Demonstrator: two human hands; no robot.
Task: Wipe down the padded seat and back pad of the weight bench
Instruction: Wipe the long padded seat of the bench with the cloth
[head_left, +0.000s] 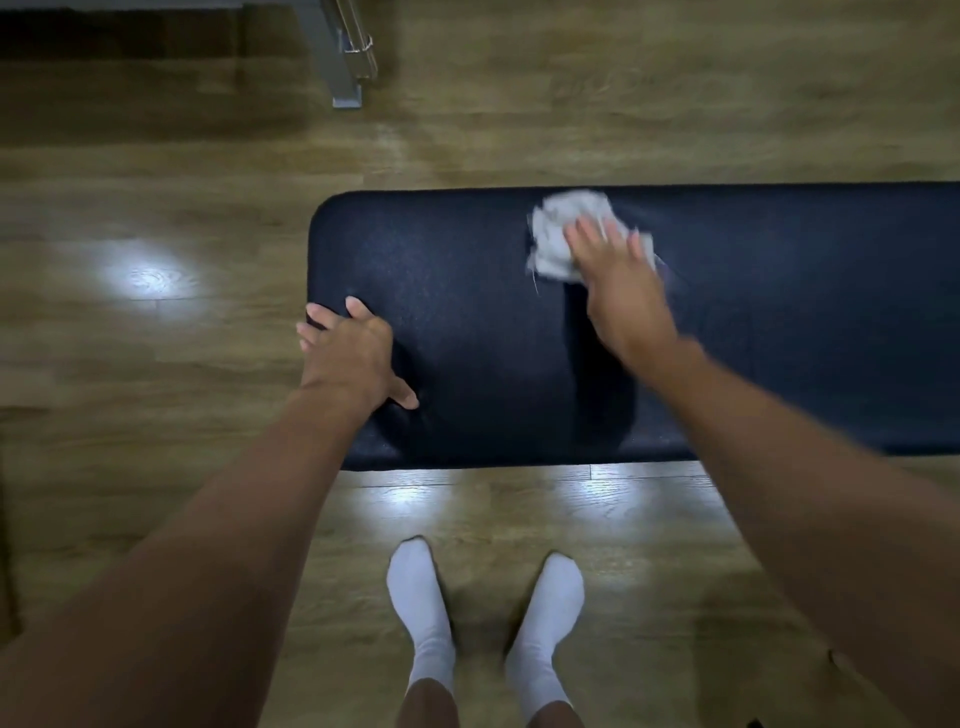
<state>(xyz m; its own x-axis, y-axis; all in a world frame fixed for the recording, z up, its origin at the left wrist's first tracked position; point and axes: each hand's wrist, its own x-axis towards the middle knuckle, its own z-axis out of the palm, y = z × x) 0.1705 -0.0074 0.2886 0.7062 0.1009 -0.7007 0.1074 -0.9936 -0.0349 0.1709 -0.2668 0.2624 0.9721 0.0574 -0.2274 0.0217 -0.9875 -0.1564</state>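
A black padded bench runs from the middle of the view off the right edge, seen from above. My right hand presses flat on a crumpled grey-white cloth near the pad's far edge; the hand and cloth are motion-blurred. My left hand rests on the pad's left end, fingers curled over the edge and thumb spread on the padding, holding nothing loose.
Wooden plank floor lies all around, with bright light reflections. A grey metal frame leg stands on the floor at the top centre. My feet in white socks are just in front of the bench.
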